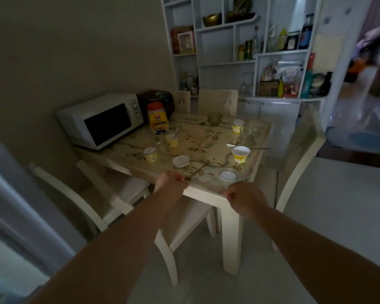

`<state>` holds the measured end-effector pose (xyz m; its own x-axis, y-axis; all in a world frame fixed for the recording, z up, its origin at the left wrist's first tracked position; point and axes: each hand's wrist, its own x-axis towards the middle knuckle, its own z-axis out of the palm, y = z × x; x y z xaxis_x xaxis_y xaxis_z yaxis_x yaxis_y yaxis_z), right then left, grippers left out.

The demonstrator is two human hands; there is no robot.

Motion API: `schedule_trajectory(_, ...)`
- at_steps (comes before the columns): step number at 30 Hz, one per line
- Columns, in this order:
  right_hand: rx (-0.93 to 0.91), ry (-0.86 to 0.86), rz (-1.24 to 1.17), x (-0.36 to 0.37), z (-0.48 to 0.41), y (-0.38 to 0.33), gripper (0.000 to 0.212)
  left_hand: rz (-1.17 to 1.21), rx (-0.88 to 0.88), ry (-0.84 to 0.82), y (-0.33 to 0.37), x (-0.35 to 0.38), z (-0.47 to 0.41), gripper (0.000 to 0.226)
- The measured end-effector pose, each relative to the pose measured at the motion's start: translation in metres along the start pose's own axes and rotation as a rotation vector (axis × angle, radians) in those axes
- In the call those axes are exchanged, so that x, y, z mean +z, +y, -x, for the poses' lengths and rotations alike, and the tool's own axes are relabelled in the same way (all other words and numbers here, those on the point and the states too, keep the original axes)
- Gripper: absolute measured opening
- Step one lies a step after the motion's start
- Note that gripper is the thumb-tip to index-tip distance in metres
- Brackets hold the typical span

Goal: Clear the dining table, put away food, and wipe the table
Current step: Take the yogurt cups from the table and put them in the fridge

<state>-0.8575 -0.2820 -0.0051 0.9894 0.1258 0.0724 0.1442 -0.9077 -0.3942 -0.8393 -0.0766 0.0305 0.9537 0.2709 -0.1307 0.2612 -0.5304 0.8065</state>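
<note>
Grip at bench (203, 194) corner, 6 o'clock | left hand (170, 181) and right hand (242, 195): fingers curled over its edge, probably to steady it | cups (241, 154) uncleared toward 12 o'clock

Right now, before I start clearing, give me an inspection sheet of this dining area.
Surface: table top patterned, speckled with dark bits.
Job's things: open yellow cup and three more cups, small bowl, orange-lidded jar.
Clutter: microwave and dark cooker at the far left corner.
Grips: left hand and right hand both curl on the table's near edge.
Cables: nothing seen.
Surroundings: white chairs, crowded shelf unit, dim light.
</note>
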Motion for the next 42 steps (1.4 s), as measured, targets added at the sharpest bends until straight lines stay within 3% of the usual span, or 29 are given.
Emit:
schedule_trajectory(12, 0.075, 0.038, -0.086, 0.006, -0.172, -0.004, 0.029, -0.018, -0.043, -0.030, 0.023, 0.008, -0.166, 0.015)
schedule_trajectory(16, 0.099, 0.020, -0.085, 0.006, -0.226, 0.013, 0.029, 0.007, -0.024, -0.032, 0.029, 0.023, -0.207, 0.023)
schedule_trajectory(22, 0.147, 0.063, -0.119, -0.008, -0.324, 0.071, 0.029, 0.037, -0.112, -0.011, 0.068, 0.069, -0.290, 0.007)
schedule_trajectory(32, 0.245, 0.033, -0.115, -0.033, -0.499, 0.209, 0.028, 0.003, -0.102, -0.036, 0.173, 0.195, -0.428, 0.018)
schedule_trajectory(42, 0.309, -0.046, -0.300, 0.001, -0.627, 0.283, 0.046, -0.048, -0.145, -0.012, 0.202, 0.269, -0.508, 0.011)
